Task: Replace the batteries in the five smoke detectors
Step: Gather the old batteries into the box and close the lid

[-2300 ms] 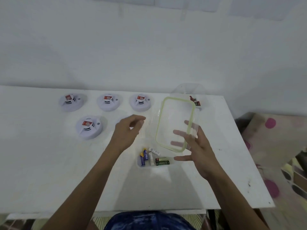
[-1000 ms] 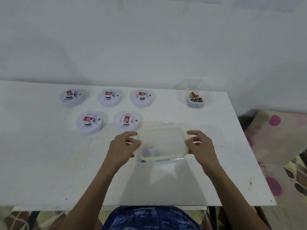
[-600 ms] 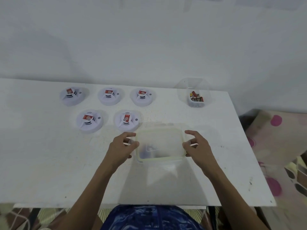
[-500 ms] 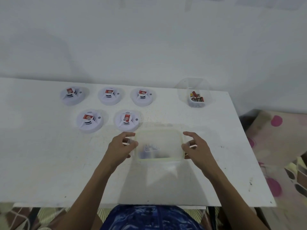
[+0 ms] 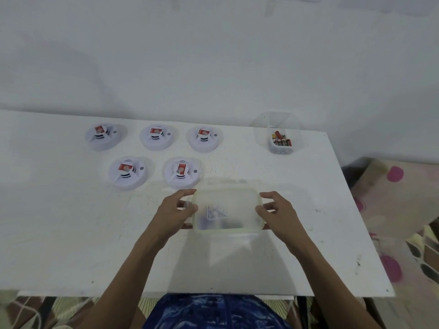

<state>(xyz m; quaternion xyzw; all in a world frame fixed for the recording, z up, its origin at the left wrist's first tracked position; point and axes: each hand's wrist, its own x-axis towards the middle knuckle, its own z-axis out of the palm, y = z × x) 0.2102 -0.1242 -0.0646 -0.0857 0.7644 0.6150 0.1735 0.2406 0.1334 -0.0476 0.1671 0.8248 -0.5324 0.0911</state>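
Squarely between left hand (image 5: 174,216) and right hand (image 5: 279,216), the lidded container (image 5: 226,201).

White table (image 5: 59,222), kinda scuffed and speckled. A lidded plastic tub (image 5: 226,211) with a greenish rim sits on it, held at its short ends between the fingers (image 5: 187,193) of the left hand (image 5: 174,211) and those of the right hand (image 5: 281,212). Five smoke detectors (image 5: 181,172): two just past the left fingers, three in a row further back. An open clear tub (image 5: 280,129) holding batteries (image 5: 281,141) sits well beyond the right fingers, near the back edge.
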